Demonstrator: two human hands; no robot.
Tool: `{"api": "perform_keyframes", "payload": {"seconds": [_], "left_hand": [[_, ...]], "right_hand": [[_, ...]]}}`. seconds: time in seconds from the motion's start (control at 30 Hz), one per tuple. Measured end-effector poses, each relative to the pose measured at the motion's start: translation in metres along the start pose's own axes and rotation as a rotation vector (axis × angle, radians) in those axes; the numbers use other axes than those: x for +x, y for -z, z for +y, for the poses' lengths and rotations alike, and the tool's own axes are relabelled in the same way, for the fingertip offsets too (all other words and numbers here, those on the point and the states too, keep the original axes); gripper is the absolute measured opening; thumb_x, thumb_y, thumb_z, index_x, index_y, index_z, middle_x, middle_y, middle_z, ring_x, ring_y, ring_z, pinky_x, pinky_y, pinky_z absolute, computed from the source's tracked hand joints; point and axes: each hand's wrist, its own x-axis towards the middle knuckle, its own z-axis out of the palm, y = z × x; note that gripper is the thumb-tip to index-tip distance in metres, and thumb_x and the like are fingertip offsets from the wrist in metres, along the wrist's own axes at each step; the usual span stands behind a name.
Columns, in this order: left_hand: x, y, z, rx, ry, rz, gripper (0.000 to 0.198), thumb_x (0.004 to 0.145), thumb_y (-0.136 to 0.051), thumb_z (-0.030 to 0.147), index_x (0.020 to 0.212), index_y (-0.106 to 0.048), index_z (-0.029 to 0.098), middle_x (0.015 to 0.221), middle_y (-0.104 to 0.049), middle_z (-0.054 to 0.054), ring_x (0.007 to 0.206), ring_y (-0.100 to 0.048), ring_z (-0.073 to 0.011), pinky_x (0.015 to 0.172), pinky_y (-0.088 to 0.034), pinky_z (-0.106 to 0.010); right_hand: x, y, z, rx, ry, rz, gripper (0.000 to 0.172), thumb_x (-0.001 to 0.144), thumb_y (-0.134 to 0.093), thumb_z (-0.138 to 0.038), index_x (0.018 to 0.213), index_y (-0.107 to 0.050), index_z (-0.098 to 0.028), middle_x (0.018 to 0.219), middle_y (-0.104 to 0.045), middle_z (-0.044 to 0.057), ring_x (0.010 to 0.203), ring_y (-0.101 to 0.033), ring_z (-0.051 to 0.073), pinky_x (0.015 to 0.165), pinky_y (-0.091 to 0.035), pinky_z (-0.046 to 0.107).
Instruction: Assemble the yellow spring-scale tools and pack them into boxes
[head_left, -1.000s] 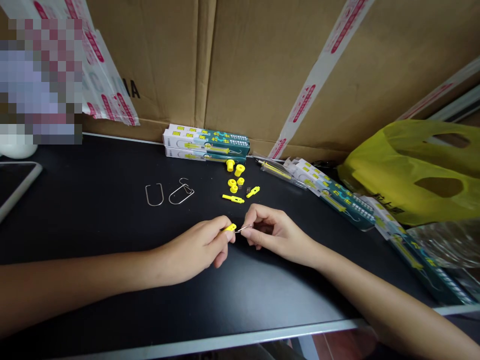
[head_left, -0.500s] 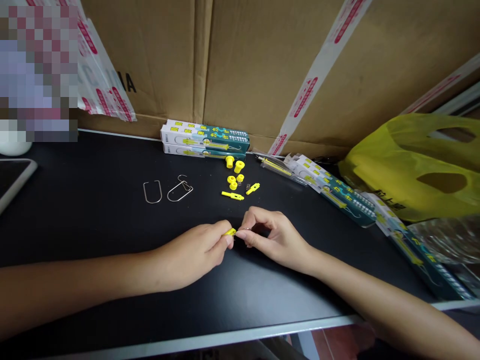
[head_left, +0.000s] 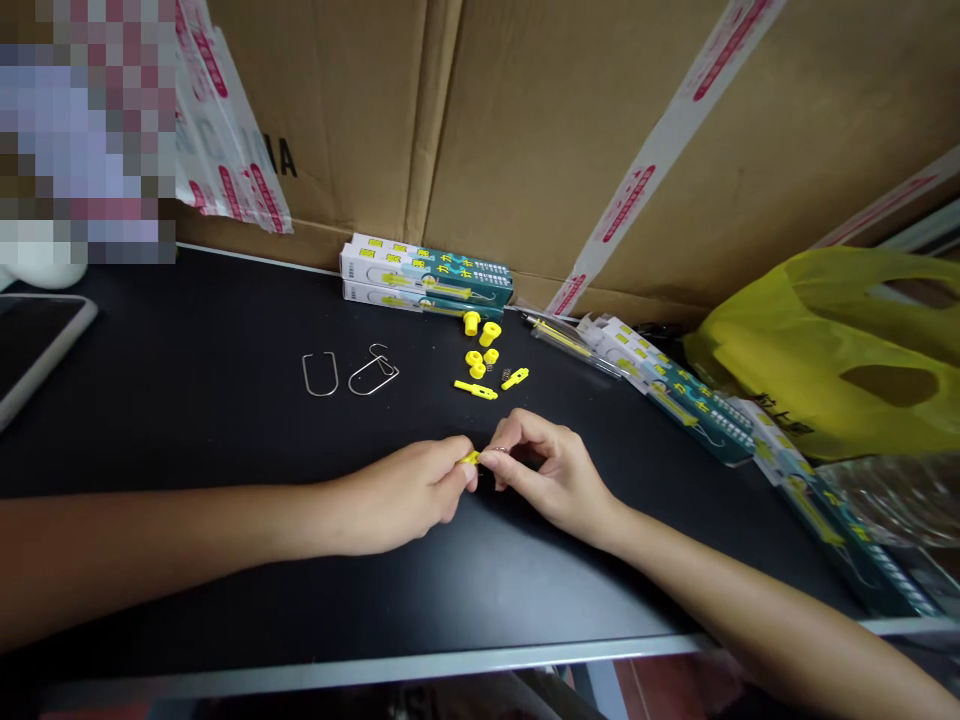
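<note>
My left hand (head_left: 420, 490) is closed, pinching a small yellow plastic piece (head_left: 470, 458) between thumb and forefinger. Against the tip of that piece, my right hand (head_left: 551, 470) is closed in a pinch on a thin metal wire piece (head_left: 499, 450), mostly covered by the fingers. Just beyond the hands lie a slotted yellow plastic rod (head_left: 475, 389), a shorter one (head_left: 515, 379) and a small dark spring (head_left: 506, 375). Several yellow caps (head_left: 490, 333) stand behind them. Left of these rest a U-shaped metal wire (head_left: 321, 394) and a bent wire hook (head_left: 373, 385).
Stacked printed boxes (head_left: 420, 282) stand against a large cardboard box (head_left: 315, 80). More boxes (head_left: 660, 385), a clear packet (head_left: 574, 343) and a yellow plastic bag (head_left: 795, 330) line the right side. A tablet-like device (head_left: 45, 345) lies at the left on the black table (head_left: 225, 430).
The camera view has shifted, so the scene sits slightly farther right. Both hands remain together, and the yellow piece is now more covered by the fingers.
</note>
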Motion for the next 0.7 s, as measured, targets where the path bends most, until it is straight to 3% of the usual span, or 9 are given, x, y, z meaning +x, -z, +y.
{"api": "perform_keyframes", "payload": {"seconds": [0.13, 0.37, 0.47, 0.7], "left_hand": [[0.000, 0.004, 0.001, -0.019, -0.012, -0.047, 0.024, 0.095, -0.032, 0.036, 0.079, -0.040, 0.020, 0.059, -0.041, 0.007, 0.044, -0.033, -0.0059, 0.039, -0.029, -0.017], [-0.002, 0.010, 0.003, 0.112, -0.010, -0.104, 0.026, 0.094, -0.033, 0.036, 0.077, -0.044, 0.020, 0.060, -0.044, 0.006, 0.047, -0.036, -0.0068, 0.041, -0.030, -0.018], [-0.002, 0.011, 0.004, 0.141, -0.005, -0.107, 0.026, 0.095, -0.032, 0.035, 0.078, -0.044, 0.019, 0.061, -0.045, 0.005, 0.049, -0.038, -0.0071, 0.043, -0.032, -0.018], [-0.003, 0.009, 0.008, 0.213, -0.024, -0.059, 0.024, 0.095, -0.031, 0.030, 0.077, -0.043, 0.019, 0.060, -0.044, 0.006, 0.048, -0.039, -0.0069, 0.046, -0.030, -0.021]], "right_hand": [[0.003, 0.006, -0.004, 0.073, -0.061, -0.065, 0.021, 0.085, -0.065, -0.030, 0.074, -0.053, -0.017, 0.067, -0.057, -0.002, 0.053, -0.054, 0.009, 0.049, -0.046, 0.021], [0.007, 0.028, -0.017, -0.371, 0.129, -0.305, 0.011, 0.089, -0.061, -0.025, 0.083, -0.064, -0.016, 0.078, -0.065, 0.003, 0.069, -0.059, 0.011, 0.064, -0.046, 0.023], [0.006, 0.028, -0.017, -0.431, 0.189, -0.298, 0.012, 0.090, -0.059, -0.023, 0.081, -0.063, -0.015, 0.077, -0.065, 0.004, 0.070, -0.059, 0.012, 0.065, -0.046, 0.024], [-0.003, 0.013, -0.007, -0.275, 0.109, -0.121, 0.012, 0.084, -0.066, -0.022, 0.076, -0.060, -0.016, 0.070, -0.064, 0.001, 0.061, -0.058, 0.011, 0.058, -0.044, 0.022]]}}
